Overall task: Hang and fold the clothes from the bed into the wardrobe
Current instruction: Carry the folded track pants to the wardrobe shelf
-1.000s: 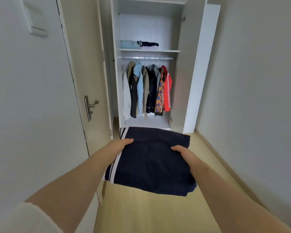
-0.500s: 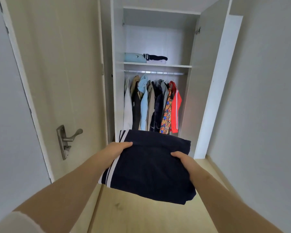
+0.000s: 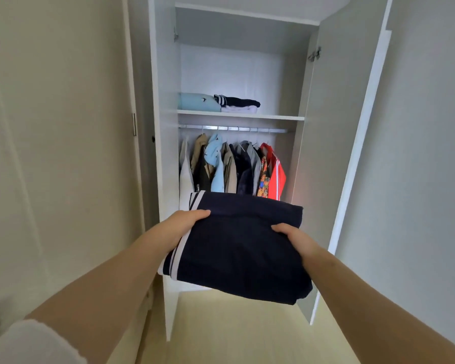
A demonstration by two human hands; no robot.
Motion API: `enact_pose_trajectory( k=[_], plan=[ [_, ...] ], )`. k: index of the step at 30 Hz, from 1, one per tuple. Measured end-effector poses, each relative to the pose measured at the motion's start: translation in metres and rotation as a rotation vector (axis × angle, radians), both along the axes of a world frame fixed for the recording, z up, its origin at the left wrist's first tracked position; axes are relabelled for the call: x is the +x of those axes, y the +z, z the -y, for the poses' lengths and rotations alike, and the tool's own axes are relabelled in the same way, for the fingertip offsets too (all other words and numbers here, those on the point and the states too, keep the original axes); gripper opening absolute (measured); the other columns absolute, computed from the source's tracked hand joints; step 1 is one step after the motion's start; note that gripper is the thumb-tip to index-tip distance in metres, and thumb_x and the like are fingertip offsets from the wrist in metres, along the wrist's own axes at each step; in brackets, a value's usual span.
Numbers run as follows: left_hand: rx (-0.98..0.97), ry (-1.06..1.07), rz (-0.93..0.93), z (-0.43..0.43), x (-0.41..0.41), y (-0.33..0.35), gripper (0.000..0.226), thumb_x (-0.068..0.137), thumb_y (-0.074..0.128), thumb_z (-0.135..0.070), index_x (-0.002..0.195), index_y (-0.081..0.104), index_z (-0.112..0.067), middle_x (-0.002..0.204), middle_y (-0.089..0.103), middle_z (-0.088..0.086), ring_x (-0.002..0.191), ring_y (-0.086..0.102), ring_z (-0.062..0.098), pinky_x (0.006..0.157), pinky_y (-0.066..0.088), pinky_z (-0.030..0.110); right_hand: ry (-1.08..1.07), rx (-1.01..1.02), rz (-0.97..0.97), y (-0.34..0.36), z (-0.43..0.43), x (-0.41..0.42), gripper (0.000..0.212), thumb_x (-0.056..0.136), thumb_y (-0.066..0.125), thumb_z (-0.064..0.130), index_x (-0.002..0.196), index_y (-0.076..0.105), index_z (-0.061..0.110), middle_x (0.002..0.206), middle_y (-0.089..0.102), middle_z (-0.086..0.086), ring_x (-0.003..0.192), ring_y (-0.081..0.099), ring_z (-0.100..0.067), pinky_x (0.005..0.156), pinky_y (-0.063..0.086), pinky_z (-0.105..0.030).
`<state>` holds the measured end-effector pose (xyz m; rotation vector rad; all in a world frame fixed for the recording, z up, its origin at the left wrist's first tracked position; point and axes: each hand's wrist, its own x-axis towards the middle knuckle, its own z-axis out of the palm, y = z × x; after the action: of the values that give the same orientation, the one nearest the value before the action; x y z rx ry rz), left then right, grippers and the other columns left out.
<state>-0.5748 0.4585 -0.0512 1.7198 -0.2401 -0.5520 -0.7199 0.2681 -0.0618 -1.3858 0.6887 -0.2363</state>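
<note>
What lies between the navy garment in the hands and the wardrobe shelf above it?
In the head view, the rail with its row of hanging clothes lies between the garment and the shelf.

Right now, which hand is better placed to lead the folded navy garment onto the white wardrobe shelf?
Probably the right hand: it grips the garment below the bare end of the shelf; folded piles fill the left.

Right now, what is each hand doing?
Left hand: grips the left edge of the folded navy garment.
Right hand: grips the same garment's right side, thumb on top.
</note>
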Motion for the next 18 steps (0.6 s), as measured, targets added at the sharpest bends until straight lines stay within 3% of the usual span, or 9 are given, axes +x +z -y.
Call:
enact_pose_trajectory(
  k=[2,6,10,15,18],
  plan=[
    [0.004,-0.021,0.013,0.015,0.037,0.012,0.046,0.081,0.068,-0.039,0.116,0.060,-0.011,0.103,0.068,0.011,0.092,0.065,0.028,0.084,0.051,0.038,-0.017,0.019,0.014,0.005,0.016,0.034,0.014,0.083,0.064,0.025,0.087,0.060,0.012,0.080,0.067,-0.008,0.075,0.061,-0.023,0.057,0.043,-0.030],
    [-0.003,-0.072,0.022,0.062,0.093,0.033,0.041,0.079,0.069,-0.039,0.111,0.063,-0.014,0.096,0.070,0.009,0.086,0.067,0.027,0.070,0.051,0.034,-0.064,0.004,0.085,0.016,0.063,0.088,0.018,0.081,0.066,0.023,0.092,0.064,0.009,0.076,0.069,-0.008,0.071,0.063,-0.022,0.056,0.043,-0.028],
    [0.010,-0.110,0.029,0.117,0.137,0.046,0.046,0.081,0.067,-0.040,0.118,0.059,-0.013,0.107,0.068,0.012,0.097,0.065,0.030,0.092,0.050,0.042,-0.050,-0.003,0.131,0.026,0.120,0.133,0.017,0.080,0.066,0.026,0.089,0.064,0.011,0.078,0.070,-0.008,0.075,0.064,-0.024,0.059,0.043,-0.029],
    [-0.066,-0.218,-0.045,0.185,0.200,0.067,0.049,0.071,0.071,-0.044,0.107,0.067,-0.012,0.096,0.073,0.011,0.080,0.071,0.026,0.062,0.055,0.031,0.030,0.023,0.197,0.045,0.201,0.196,0.028,0.079,0.066,0.023,0.103,0.066,0.007,0.088,0.070,-0.013,0.081,0.064,-0.028,0.066,0.047,-0.031],
    [-0.173,-0.258,-0.049,0.233,0.240,0.086,0.049,0.059,0.075,-0.038,0.099,0.071,-0.010,0.097,0.072,0.014,0.078,0.071,0.028,0.059,0.058,0.034,0.074,0.012,0.215,0.067,0.260,0.230,0.031,0.079,0.066,0.025,0.105,0.066,0.007,0.093,0.070,-0.015,0.086,0.065,-0.031,0.072,0.049,-0.033]
  ],
)
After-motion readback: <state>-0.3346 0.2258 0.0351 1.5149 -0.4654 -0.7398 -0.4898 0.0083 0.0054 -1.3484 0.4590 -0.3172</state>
